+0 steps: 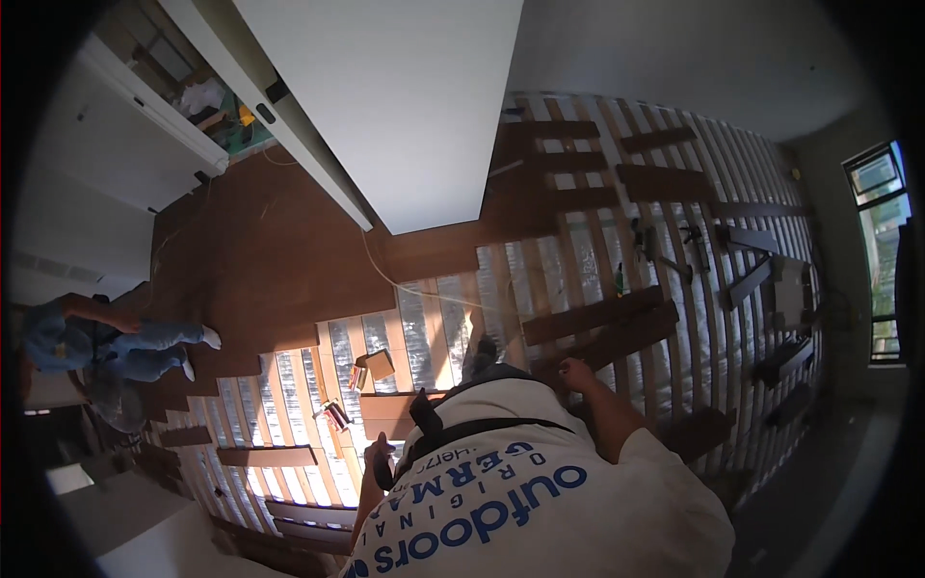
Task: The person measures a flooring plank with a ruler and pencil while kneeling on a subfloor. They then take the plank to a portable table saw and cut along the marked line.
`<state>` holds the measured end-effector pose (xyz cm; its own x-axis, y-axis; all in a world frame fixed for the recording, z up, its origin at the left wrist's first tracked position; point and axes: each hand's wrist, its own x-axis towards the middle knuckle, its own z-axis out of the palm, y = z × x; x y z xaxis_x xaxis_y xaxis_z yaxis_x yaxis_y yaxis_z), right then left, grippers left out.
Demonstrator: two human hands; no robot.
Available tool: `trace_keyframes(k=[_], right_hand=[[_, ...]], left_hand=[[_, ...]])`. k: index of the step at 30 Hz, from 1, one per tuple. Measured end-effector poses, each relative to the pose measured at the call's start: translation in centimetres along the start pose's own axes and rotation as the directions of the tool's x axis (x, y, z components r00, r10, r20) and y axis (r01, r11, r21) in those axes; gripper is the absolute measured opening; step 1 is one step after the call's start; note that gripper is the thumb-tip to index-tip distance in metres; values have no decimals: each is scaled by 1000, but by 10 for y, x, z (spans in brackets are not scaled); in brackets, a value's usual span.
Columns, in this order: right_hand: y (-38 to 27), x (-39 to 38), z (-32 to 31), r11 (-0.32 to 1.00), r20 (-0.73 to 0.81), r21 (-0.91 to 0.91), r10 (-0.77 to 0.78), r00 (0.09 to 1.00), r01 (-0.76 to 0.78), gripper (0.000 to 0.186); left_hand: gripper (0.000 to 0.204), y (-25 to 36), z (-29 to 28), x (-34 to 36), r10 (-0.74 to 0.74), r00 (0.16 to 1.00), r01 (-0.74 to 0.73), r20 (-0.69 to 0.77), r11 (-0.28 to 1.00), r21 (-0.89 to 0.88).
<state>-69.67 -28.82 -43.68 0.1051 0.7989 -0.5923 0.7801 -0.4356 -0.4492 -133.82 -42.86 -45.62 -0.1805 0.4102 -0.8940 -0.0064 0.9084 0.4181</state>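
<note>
Much of the room is being taken up by a battened floor [599,250], with silver sheeting [414,310] being exposed between its pale strips. Toward the left, the battens are being covered by laid brown flooring [260,250] with a stepped edge. The upper middle is being filled by a tall white panel [414,106]. The lower view is being blocked by the wearer's white shirt [540,491], which is being crossed by a dark strap [482,430]. At the far left, a co-worker in blue [72,332] is being seen near the laid flooring. At the far right, daylight is being let in by a window [879,212].

Two dark boards, an upper board [590,316] and a lower board [631,337], are being supported across the battens, just ahead of the right hand [578,374]. That hand is being held with fingers loosely curled near the lower board; whether the board is being touched cannot be told. The left hand [378,451] is being kept bent beside the waist; whether anything is being gripped cannot be told. Ahead of it, a small cardboard box [379,364] is being lit by sunlight.
</note>
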Motion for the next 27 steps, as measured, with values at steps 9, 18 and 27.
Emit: trace_keyframes(k=[9,18,27], right_hand=[[33,33,-83,953,-154,239,229,961,-188,33],[27,49,-75,871,-122,378,384,915,-315,28],[134,66,-91,793,-251,530,485,838,-301,20]], left_hand=[[61,147,88,18,147,969,-226,198,850,476],[55,307,102,118,312,900,-436,305,677,594],[45,466,310,154,236,852,-505,467,604,617]])
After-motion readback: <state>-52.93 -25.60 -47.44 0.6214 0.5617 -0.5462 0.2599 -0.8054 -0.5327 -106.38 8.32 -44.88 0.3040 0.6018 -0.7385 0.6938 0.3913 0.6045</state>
